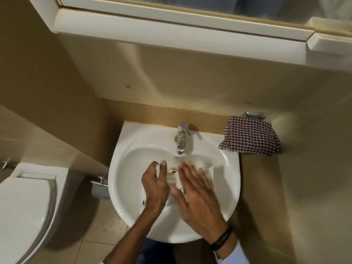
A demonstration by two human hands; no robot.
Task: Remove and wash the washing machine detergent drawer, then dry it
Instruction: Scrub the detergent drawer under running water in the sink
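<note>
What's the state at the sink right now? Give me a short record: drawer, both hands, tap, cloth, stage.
drawer: white drawer lying in the sink basin, below the tap
left hand: left hand grips the drawer's left part, fingers curled
right hand: right hand flat on the drawer, fingers spread
tap: tap over the basin; flow cannot be told
cloth: checked cloth on the ledge right of the sink, untouched
stage: washing; drying not yet begun
</note>
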